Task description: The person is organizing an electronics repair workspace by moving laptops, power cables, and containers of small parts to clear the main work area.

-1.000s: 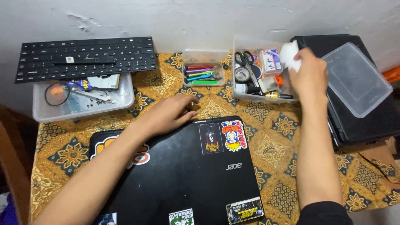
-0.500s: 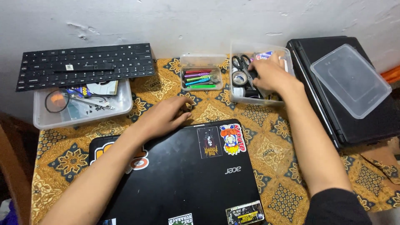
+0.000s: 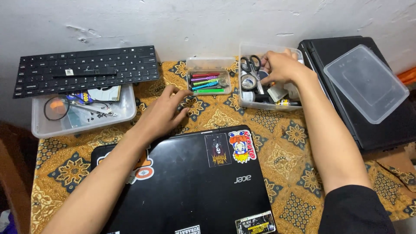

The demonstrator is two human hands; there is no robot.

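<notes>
Patterned cloth covers the surface (image 3: 277,160). At its far edge, a clear tub (image 3: 268,103) of light, loose oddments is entered by the right hand (image 3: 281,68), fingers curled among scissors (image 3: 250,64) and tape; what is pinched cannot be told. Near the closed laptop (image 3: 190,186), the left hand (image 3: 162,113) is laid flat, fingers spread.

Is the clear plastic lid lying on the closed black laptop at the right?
Yes, the clear lid lies flat on the black laptop at the right.
</notes>
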